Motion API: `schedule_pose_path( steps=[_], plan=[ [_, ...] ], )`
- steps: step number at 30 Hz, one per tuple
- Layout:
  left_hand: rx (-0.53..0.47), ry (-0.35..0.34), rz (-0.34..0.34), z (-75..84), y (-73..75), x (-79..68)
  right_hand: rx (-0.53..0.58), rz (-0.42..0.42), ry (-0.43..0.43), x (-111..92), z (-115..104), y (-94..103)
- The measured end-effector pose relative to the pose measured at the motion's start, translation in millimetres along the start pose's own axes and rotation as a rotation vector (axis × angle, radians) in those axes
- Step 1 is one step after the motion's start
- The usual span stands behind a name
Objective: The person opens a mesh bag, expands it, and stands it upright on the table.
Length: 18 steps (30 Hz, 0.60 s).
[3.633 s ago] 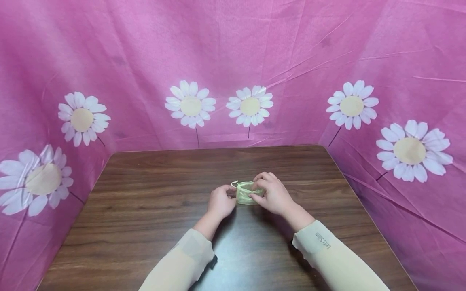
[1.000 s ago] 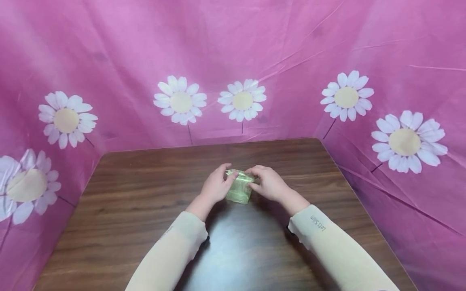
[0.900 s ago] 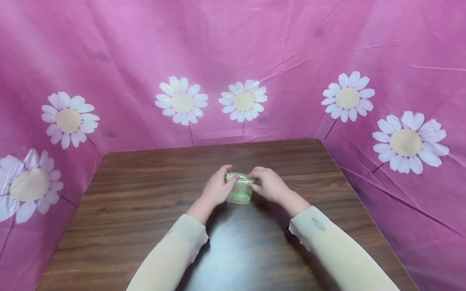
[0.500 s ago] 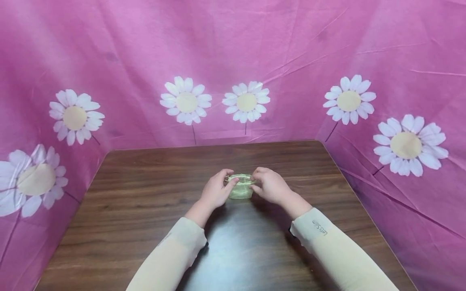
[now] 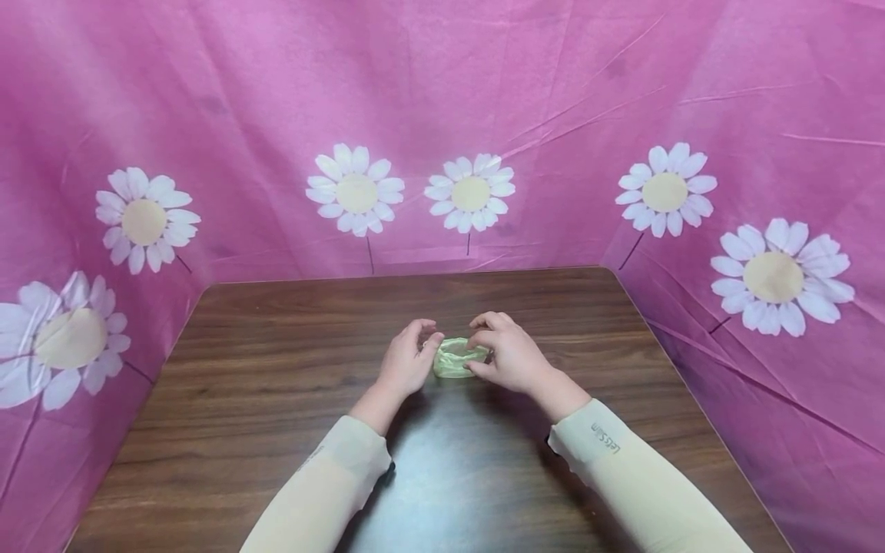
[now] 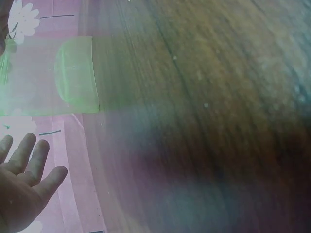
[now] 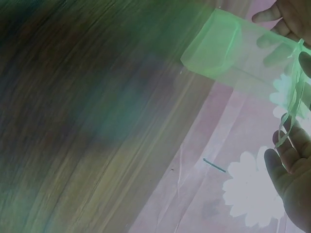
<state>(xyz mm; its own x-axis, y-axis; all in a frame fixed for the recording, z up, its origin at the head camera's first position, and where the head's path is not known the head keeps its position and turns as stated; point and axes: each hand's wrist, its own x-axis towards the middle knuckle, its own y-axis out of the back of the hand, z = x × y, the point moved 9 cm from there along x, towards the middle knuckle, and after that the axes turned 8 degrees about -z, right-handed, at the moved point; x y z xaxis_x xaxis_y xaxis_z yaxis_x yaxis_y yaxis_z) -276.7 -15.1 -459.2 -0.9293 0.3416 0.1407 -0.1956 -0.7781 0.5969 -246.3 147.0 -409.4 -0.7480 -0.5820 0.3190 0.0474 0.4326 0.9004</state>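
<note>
A small, sheer green drawstring bag (image 5: 452, 368) hangs between both hands with its mouth spread. My left hand (image 5: 406, 361) holds the bag's left rim by the thumb. Its other fingers stretch out straight in the left wrist view (image 6: 24, 189), and some show through the fabric in the right wrist view. My right hand (image 5: 515, 353) pinches the rim on the right, with the thumb on the near side. Looped drawstrings (image 7: 287, 128) hang by its fingers (image 7: 277, 165). The bag's flat base (image 7: 199, 60) points down at the table. Its inside is partly hidden.
A dark wood-grain table (image 5: 263, 369) lies below both hands. Pink cloth (image 5: 429, 69) printed with white daisies surrounds its back and sides. Cream sleeves (image 5: 643, 468) cover both forearms.
The bag was held lower and flatter toward me about a second ago; now its mouth shows more widely. My right thumb has moved left along the near rim. The head view shifted slightly.
</note>
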Motion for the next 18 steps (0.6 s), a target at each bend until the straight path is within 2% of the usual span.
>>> schedule_pose_path(
  steps=[7,18],
  plan=[
    [-0.018,-0.008,0.034,0.4,3.7,-2.8,-0.001,-0.002,0.000,1.4,-4.2,-1.3],
    [0.009,-0.016,0.078,-2.1,9.9,-4.1,0.045,0.032,0.009,2.3,-8.5,4.2]
  ],
)
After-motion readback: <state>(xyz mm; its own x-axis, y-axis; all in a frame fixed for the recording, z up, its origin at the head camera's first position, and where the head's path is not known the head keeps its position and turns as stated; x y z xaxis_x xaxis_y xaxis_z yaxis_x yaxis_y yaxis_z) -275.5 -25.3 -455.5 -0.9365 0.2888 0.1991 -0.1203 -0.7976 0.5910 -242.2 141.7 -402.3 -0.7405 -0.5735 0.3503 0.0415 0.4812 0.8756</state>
